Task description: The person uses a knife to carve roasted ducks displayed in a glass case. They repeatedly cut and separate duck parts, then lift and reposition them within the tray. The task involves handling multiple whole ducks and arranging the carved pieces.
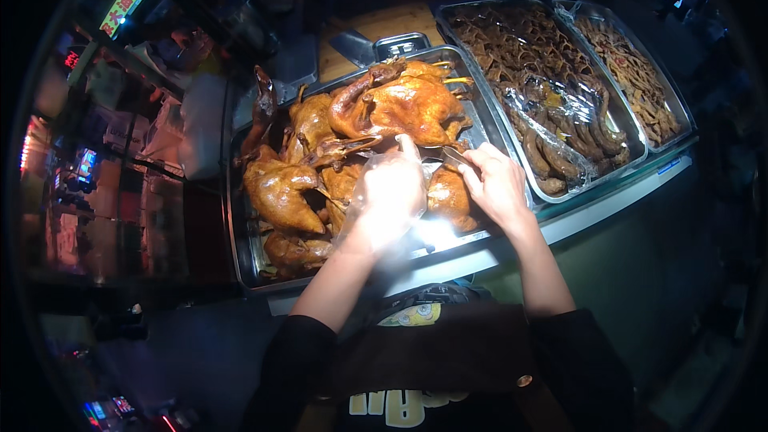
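Observation:
Several glossy brown roast ducks, one of them a whole roast duck point(420, 104) with its neck curled, lie in a large metal tray point(500, 132). Over the tray's middle is my left hand point(390, 192), bleached by glare and seemingly in a clear plastic glove. One digit points forward against the duck; the others look curled, and what they grip is hidden. To its right, my right hand point(498, 186) pinches a thin metal tool point(456, 156) at the duck's near edge. Its exact kind does not show. Below the hands lies another duck piece point(450, 196).
On the right stand a tray of dark braised meat point(528, 40), partly under plastic film point(568, 104), and a tray of lighter sliced pieces point(628, 72). Behind the ducks are a wooden board point(384, 22), a broad metal blade point(352, 46) and a small metal container point(402, 44).

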The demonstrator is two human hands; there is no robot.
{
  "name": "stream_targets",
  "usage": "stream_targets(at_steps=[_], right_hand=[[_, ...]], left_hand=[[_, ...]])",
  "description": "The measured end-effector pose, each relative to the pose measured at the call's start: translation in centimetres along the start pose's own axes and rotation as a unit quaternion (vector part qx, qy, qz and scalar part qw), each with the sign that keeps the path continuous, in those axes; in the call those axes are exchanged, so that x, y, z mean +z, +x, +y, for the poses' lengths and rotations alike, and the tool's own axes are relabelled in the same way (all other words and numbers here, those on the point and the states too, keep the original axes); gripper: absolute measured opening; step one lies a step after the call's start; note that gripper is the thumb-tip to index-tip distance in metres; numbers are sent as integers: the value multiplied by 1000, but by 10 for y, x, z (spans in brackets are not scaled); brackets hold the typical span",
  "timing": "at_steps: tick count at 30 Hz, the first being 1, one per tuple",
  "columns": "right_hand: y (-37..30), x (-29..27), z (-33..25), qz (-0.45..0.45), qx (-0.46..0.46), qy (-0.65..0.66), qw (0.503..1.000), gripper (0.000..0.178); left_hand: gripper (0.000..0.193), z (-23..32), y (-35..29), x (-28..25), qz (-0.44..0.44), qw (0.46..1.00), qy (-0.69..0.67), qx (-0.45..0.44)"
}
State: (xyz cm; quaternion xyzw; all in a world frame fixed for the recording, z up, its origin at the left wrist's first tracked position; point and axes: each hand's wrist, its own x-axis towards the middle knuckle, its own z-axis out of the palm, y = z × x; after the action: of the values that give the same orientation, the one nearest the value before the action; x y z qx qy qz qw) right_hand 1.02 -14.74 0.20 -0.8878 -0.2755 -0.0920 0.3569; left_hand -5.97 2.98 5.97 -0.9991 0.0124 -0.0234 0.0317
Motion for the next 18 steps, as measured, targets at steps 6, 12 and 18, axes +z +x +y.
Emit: stream_targets(at_steps=[6, 12, 18], right_hand=[[-3, -10, 14, -11, -2, 14, 1000, 15], [0, -22, 27, 19, -26, 31, 999, 15], [-11, -64, 30, 28, -85, 26, 996, 15]], left_hand=[[40, 18, 11, 29, 42, 997, -46, -45], [25, 36, -2, 9, 113, 945, -305, -14], [31, 65, 5, 18, 85, 905, -417, -27]])
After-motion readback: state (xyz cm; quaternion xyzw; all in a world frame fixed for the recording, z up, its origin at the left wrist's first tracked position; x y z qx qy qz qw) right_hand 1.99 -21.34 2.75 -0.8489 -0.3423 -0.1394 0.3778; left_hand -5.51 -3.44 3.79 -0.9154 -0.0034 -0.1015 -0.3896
